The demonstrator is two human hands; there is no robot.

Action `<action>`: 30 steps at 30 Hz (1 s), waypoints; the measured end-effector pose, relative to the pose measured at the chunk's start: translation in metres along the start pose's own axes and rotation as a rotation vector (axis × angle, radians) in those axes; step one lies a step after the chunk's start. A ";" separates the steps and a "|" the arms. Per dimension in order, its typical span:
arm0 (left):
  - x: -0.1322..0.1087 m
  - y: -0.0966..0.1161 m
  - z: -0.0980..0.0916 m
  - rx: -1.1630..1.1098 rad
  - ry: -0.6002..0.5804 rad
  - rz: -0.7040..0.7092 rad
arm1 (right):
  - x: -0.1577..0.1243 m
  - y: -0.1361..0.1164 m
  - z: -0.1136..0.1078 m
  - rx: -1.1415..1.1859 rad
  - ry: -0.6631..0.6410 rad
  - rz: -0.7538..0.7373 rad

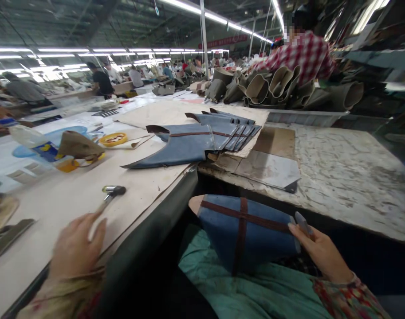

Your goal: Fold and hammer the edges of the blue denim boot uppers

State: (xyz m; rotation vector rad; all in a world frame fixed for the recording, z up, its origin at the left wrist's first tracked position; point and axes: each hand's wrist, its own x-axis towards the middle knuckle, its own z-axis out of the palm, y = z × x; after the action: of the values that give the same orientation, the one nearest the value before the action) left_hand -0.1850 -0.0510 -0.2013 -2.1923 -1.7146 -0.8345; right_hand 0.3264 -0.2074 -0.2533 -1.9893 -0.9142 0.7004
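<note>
My left hand [76, 248] rests on the pale worktable [65, 199], fingers closed around the handle of a small hammer [111, 193] whose metal head lies on the tabletop. My right hand [318, 249] grips the edge of a blue leather shoe piece [245, 232] with brown crossed straps, held over my lap on a teal cloth [255, 292]. A stack of flat blue leather pieces [195, 139] lies on the table just beyond.
A yellow tape roll [113, 139], a brown scrap [76, 145] and a plastic bottle [36, 144] sit to the left. Grey boards [269, 168] cover a worn bench [348, 177] on the right. Rolled leather [282, 88] is piled in front of a person in a checked shirt [305, 53].
</note>
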 end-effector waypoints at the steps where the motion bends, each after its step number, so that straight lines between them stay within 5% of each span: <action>1: 0.001 0.032 0.006 -0.061 -0.066 0.121 | -0.001 -0.002 0.000 -0.023 0.023 -0.001; 5: -0.002 0.148 0.047 -0.299 -0.235 0.391 | -0.008 -0.011 -0.001 -0.106 0.105 -0.012; 9: -0.008 0.195 0.083 -0.297 -0.254 0.400 | -0.019 -0.012 -0.005 -0.118 0.157 -0.031; 13: -0.010 0.189 0.092 -0.331 -0.296 0.373 | -0.025 -0.018 -0.010 -0.120 0.190 -0.044; 17: -0.011 0.169 0.099 -0.523 -0.294 0.222 | -0.026 -0.054 -0.013 -0.112 0.201 -0.125; 20: -0.018 0.157 0.111 -0.827 -0.323 -0.097 | -0.031 -0.101 -0.004 -0.101 0.154 -0.339; 25: -0.032 0.151 0.119 -1.408 -0.732 -0.873 | -0.045 -0.175 0.038 -0.110 -0.024 -0.816; 28: -0.026 0.145 0.094 -1.467 -0.602 -1.069 | -0.052 -0.207 0.060 -0.050 -0.137 -0.930; 30: -0.016 0.136 0.062 -1.322 -0.420 -0.865 | -0.056 -0.226 0.062 0.082 -0.165 -0.960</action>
State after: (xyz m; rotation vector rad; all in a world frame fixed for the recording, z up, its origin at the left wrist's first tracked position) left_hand -0.0406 -0.0708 -0.2390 -2.2051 -2.9289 -2.4003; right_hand 0.1706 -0.1341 -0.0855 -1.1934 -1.7135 0.3240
